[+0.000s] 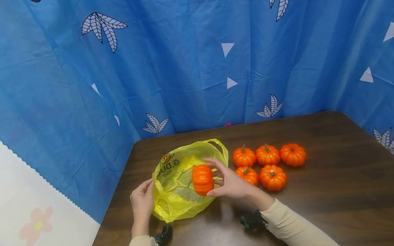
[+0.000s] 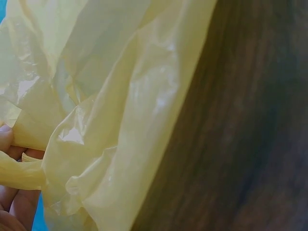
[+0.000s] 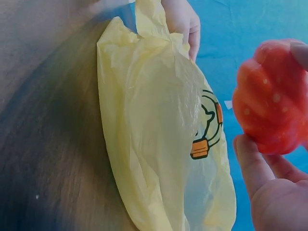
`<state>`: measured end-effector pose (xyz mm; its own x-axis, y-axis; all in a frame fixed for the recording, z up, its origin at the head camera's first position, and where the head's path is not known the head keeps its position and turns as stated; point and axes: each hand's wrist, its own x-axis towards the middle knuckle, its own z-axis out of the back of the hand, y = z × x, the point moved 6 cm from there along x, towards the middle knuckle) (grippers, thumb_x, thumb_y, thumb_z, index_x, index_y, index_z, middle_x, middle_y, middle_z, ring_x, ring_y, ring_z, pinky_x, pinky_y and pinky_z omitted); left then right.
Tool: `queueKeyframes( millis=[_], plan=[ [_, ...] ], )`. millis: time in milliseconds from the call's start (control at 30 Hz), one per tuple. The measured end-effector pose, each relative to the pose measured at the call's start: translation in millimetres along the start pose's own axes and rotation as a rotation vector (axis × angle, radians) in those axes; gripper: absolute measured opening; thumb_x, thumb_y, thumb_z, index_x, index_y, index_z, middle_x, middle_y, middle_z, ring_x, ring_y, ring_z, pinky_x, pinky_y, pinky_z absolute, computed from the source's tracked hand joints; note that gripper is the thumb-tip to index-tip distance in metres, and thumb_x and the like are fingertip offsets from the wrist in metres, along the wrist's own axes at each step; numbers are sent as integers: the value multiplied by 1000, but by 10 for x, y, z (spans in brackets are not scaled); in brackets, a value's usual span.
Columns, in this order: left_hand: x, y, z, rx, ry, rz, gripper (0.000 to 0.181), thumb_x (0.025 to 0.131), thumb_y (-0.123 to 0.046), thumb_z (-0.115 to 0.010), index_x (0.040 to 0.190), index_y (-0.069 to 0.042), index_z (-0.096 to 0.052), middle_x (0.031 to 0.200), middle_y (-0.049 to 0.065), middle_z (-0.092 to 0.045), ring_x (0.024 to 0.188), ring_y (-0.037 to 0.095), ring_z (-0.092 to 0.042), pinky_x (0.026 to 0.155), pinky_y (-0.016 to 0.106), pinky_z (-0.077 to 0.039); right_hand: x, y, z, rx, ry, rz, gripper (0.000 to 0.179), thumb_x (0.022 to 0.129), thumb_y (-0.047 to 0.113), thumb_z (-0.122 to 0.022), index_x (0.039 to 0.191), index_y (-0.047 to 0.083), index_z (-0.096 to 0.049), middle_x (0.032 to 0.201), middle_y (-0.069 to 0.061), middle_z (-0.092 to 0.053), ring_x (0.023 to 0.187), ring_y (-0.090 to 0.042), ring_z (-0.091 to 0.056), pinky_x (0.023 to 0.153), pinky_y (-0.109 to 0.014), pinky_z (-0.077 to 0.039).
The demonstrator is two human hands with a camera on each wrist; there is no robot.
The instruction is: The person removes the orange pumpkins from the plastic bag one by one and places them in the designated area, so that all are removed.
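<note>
A yellow plastic bag (image 1: pixel 177 210) with dark lettering lies with its mouth spread on the table. My left hand (image 1: pixel 143 199) pinches the left edge of the bag; in the left wrist view its fingers (image 2: pixel 21 207) show at the bag's handle. My right hand (image 1: pixel 229 181) grips a small orange pumpkin (image 1: pixel 202 180) between thumb and fingers, over the bag's opening in the head view. From the right wrist camera the pumpkin (image 3: pixel 274 96) appears beside the bag (image 3: pixel 144 120), apart from it.
Several more orange pumpkins (image 1: pixel 272 178) with green stems sit in two rows right of the bag on the dark wooden table (image 1: pixel 333 205). A blue patterned curtain (image 1: pixel 191 60) hangs behind the table, and a white cloth (image 1: pixel 19 203) is at the left.
</note>
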<state>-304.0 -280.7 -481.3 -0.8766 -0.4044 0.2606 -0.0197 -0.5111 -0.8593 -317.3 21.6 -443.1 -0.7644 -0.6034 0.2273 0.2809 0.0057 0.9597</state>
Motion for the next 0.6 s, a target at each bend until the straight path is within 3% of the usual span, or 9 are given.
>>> queueKeyframes(
  millis=[367,600],
  plan=[
    [0,2,9,9,-9,-11,24,100,-14,-61,118,-3,-73,118,19,-73,108,33,-70,91,49,-58,-154,61,96,57,-2,70,85,78,2,-82,147,8,-32,143,-20,-42,129,-41,-52,99,-34,-55],
    [5,11,8,15,-10,-11,23,100,-13,-61,117,-3,-74,118,19,-73,107,33,-70,90,48,-58,-280,43,200,11,-45,35,84,78,1,-81,146,14,-33,145,-16,-45,130,-38,-51,100,-31,-54]
  ],
)
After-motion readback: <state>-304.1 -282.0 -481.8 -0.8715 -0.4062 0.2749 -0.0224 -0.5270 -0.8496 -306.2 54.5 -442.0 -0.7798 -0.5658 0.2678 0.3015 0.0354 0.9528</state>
